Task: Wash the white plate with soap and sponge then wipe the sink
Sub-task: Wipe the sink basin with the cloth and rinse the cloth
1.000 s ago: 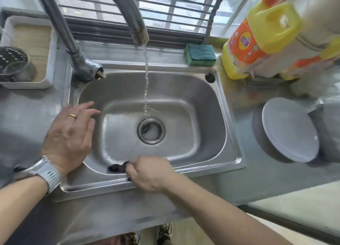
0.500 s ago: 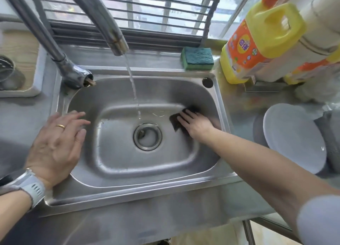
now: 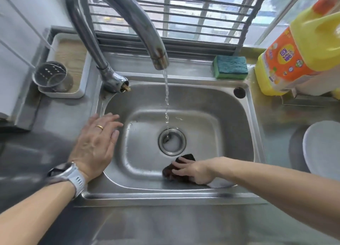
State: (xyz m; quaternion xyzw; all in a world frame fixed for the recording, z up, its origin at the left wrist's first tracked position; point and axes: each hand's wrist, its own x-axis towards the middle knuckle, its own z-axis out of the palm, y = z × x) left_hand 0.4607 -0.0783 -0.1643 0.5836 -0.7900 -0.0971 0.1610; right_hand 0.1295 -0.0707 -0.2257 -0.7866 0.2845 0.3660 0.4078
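Here the right hand presses a dark cloth against the near right part of the sink floor, where the floor curves up into the near wall. Its fingers lie fairly straight over the cloth, pointing left and slightly far; whether the thumb tucks under the cloth cannot be told. The cloth is crumpled, its long axis running from near left to far right, with 1 corner poking out toward the drain. Most of the cloth is covered by the fingers, so its full shape is hard to make out.

The left hand rests flat and relaxed on the left rim of the sink, fingers spread and pointing right and far over the basin edge, holding nothing. It wears a ring, with a watch on the wrist.

A thin stream of water falls from the curved faucet into the drain.

The white plate lies on the counter right of the sink, well apart from both hands; its right side is cut off by the frame edge. The green-and-blue sponge lies on the far ledge behind the sink, its long axis running left to right. Just right of it stands the yellow soap bottle, its top blurred and cut off.

A perforated metal cup stands in a white tray at the far left.
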